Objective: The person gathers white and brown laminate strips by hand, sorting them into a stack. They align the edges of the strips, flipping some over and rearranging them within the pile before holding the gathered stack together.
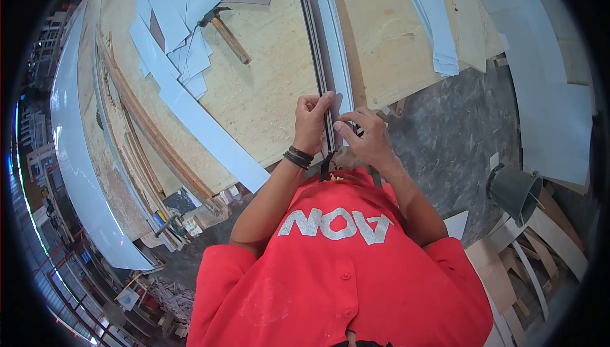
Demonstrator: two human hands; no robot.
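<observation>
Long thin strips, dark-edged on one side point(313, 42) and white on the other point(333, 35), stand on edge on the plywood table and reach toward my body. My left hand point(311, 121) grips the near end of the dark-edged strips, its thumb on top; black bands circle the wrist. Close beside it, my right hand point(367, 136) has its fingers bent against the near end of the white strips. Its thumb and index finger are slightly apart, and I see nothing held between them. A black strap-like piece point(326, 164) hangs just below the strip ends.
A hammer point(230, 37) lies left of the strips, beside scattered white sheets point(168, 16) and a long white strip point(213, 137). Curved white strips point(432, 20) are stacked at the right. Wooden lengths point(149, 124) lie far left. A dark bucket point(516, 193) is at the lower right.
</observation>
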